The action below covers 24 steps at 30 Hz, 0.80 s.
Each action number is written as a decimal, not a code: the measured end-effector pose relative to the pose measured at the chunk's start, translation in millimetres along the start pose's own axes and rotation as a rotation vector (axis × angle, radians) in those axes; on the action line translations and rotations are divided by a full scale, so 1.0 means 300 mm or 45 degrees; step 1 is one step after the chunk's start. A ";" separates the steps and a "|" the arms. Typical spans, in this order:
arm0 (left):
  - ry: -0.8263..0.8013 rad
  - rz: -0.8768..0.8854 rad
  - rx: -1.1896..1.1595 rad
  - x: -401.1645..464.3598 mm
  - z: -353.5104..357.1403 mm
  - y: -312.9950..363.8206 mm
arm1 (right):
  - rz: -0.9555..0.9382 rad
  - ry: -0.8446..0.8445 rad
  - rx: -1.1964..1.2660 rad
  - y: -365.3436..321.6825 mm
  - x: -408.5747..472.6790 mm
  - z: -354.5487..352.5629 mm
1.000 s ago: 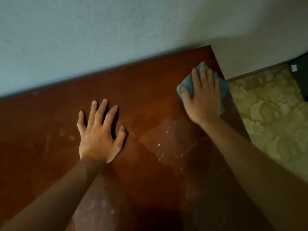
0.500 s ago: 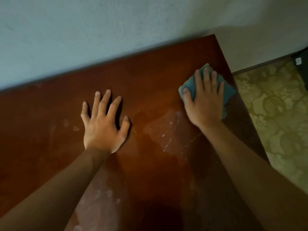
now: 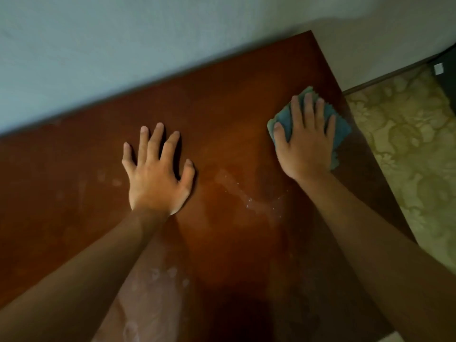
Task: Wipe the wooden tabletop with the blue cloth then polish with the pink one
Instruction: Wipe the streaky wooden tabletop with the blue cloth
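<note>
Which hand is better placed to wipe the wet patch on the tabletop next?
The right hand. It already presses the blue cloth flat on the tabletop, just beside the wet patch. The left hand rests bare on the wood.

Pale grey-white wall [image 3: 123,45] behind, running along the far edge, matte and lightly textured, darker shadow toward upper right. Dark baseboard strip [image 3: 385,77] at wall foot on the right. Yellow-green floral patterned floor covering [image 3: 407,144] down the right side, large leaf and flower shapes, dim light. Dark object [image 3: 447,67] at far right edge, cut off by frame, small white square tag [image 3: 438,69] on it; identity unclear
</note>
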<state>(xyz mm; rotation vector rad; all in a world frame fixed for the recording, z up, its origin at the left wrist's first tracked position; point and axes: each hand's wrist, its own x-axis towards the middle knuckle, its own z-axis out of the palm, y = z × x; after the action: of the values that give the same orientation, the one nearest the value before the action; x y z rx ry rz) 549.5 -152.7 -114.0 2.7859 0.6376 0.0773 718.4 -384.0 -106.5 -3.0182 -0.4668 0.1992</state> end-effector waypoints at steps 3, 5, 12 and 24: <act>-0.006 0.002 0.014 0.002 0.000 0.005 | -0.129 0.031 0.042 -0.192 -0.155 0.042; 0.002 0.005 0.015 0.002 0.002 0.003 | -0.325 0.023 0.063 -0.316 -0.281 0.079; 0.015 0.019 -0.013 0.000 0.007 -0.003 | -0.370 -0.005 0.002 -0.170 -0.191 0.059; 0.033 0.054 -0.006 0.002 0.020 -0.005 | -0.368 0.049 0.078 -0.376 -0.465 0.124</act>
<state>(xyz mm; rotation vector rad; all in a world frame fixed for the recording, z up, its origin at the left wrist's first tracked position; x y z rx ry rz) 550.1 -152.7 -120.1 2.7985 0.5844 0.1237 548.1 -317.3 -116.0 -2.8450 -0.8654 0.1324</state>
